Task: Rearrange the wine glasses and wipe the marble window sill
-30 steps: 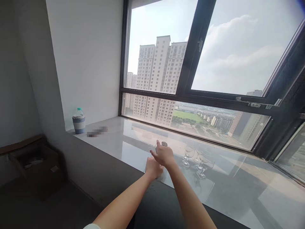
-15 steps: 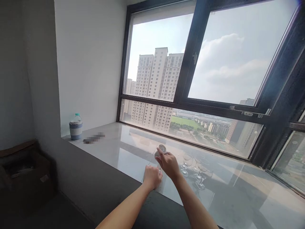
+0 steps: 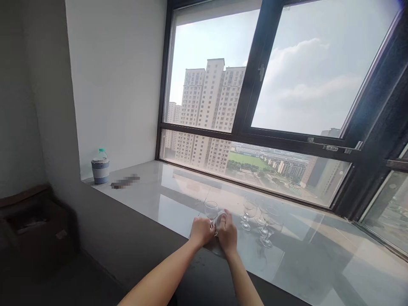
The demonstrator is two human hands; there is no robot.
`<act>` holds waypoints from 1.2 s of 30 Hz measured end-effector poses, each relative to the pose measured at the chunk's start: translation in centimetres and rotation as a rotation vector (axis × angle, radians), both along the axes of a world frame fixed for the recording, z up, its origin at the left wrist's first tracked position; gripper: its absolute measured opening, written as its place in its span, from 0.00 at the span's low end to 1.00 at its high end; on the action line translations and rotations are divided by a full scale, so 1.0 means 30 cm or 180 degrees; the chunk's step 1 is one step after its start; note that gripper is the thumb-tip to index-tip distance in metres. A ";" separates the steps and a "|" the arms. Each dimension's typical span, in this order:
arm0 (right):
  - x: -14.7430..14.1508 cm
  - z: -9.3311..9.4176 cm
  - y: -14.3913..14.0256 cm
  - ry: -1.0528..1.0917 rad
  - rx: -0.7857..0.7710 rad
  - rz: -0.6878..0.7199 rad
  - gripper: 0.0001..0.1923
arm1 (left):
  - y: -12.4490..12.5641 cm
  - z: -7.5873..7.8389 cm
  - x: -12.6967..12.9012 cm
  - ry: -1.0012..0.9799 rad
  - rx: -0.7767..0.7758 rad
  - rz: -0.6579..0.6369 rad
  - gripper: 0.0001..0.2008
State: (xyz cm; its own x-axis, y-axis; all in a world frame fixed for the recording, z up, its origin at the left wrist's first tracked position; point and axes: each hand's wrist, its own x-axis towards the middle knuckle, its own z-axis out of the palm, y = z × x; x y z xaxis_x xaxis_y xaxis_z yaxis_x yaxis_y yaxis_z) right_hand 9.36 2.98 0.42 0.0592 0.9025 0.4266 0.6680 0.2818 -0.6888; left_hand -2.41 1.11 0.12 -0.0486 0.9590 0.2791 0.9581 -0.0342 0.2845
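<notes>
My left hand (image 3: 202, 230) is closed at the lower part of a clear stemmed glass (image 3: 211, 205), whose bowl shows above the knuckles. Close beside it, my right hand (image 3: 227, 231) grips a pale, whitish cloth (image 3: 220, 218) against the glass. The fingers hide the stem and most of the cloth. To the right, several more clear stemmed glasses (image 3: 248, 209) stand upright in a cluster on the glossy window sill (image 3: 178, 208). Neither hand touches them.
A blue and white cup (image 3: 100, 172) and a green-capped bottle (image 3: 102, 153) stand at the sill's left end, beside a blurred object (image 3: 125, 181). Behind the sill rises a dark-framed window (image 3: 204, 135). An open cardboard box (image 3: 35, 225) sits low at left.
My right hand has come down from above the glass to its side, next to my left hand. The bowl now shows clearly above the left hand. The view has shifted slightly.
</notes>
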 end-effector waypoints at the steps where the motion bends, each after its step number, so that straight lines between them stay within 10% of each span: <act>1: -0.008 -0.015 -0.002 -0.0036 -0.0040 0.0070 0.29 | -0.002 0.003 -0.002 -0.0018 -0.0012 -0.0017 0.21; 9: 0.034 -0.027 -0.022 -0.0422 0.0055 0.0186 0.29 | -0.012 0.010 -0.003 -0.0049 -0.0069 -0.0095 0.21; 16: 0.275 -0.058 -0.127 -0.1479 0.0250 0.0441 0.27 | -0.005 -0.004 -0.004 0.0113 -0.0049 -0.0063 0.23; 26: 0.743 -0.057 -0.124 -0.1301 -0.0603 -0.1601 0.26 | 0.014 0.007 -0.024 0.0410 -0.0076 -0.0282 0.26; 36: 0.723 -0.069 -0.089 -0.1144 -0.0345 -0.2405 0.28 | 0.083 0.075 0.023 0.0628 -0.0535 -0.0680 0.23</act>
